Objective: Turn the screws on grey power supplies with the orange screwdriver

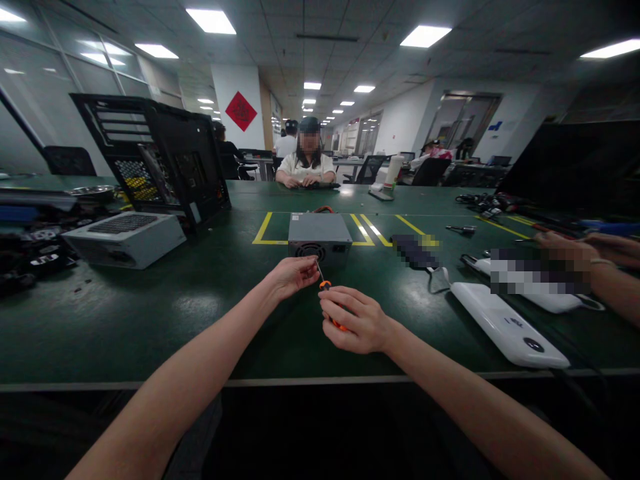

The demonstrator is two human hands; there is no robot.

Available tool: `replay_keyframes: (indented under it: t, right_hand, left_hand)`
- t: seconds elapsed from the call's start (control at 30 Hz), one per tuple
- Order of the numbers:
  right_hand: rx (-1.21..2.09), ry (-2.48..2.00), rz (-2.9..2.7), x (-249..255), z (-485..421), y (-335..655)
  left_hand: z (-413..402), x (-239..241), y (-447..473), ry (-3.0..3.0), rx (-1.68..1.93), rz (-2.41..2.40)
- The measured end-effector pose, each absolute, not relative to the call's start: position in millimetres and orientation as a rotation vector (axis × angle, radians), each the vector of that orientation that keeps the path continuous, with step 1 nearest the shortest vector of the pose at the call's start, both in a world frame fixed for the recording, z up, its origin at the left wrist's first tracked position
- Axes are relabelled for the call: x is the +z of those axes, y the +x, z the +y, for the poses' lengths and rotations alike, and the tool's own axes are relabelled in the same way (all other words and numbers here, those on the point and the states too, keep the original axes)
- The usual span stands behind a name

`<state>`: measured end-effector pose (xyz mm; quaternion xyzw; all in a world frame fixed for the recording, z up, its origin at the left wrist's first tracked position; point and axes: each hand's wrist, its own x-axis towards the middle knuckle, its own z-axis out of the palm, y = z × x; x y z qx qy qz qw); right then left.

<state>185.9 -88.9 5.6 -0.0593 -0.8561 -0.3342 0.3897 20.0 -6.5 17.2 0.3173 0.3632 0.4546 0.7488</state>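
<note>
- Screwdriver with orange-and-black handle and thin metal shaft (337, 325), centre of frame: right hand (354, 320) clamped round the handle.
- Left hand (295, 275), fingers curled close at the shaft's tip; cannot tell whether they pinch the shaft, a small part, or neither.
- Grey metal box-shaped power supply (320, 230), centre of frame just beyond both hands, round fan grille facing the wearer.
- Step in hand, as judged: tool and fingertips being lined up close to the power supply's near face; contact with it unclear.
- Next move would seem to call for a steady tip and a light wrist.
- Glossy dark-green table (200, 347), yellow tape strips (262, 229) beside the power supply.
- Left of frame: second grey metal box with slotted grille (127, 237); black open computer case (195, 160) behind it.
- Right of frame: white rounded plastic device (505, 323); co-worker's hand (567, 252) near the edge.
- Upper middle: seated person (307, 159) across the table; red diamond-shaped sheet (241, 111) on a white pillar, bright rectangular ceiling panels (211, 21) above.
</note>
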Motion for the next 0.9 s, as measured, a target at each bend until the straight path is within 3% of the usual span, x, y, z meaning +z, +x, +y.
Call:
replay_keyframes:
  t: [0.47,0.9]
  right_hand:
    - [-0.569,-0.349,-1.915,13,-90,213]
    - [-0.642,-0.361,-1.95,13,-90,206]
  left_hand:
    - [-5,19,11,0.769,0.967,0.689]
    - [-5,17,13,0.795,0.938,0.674]
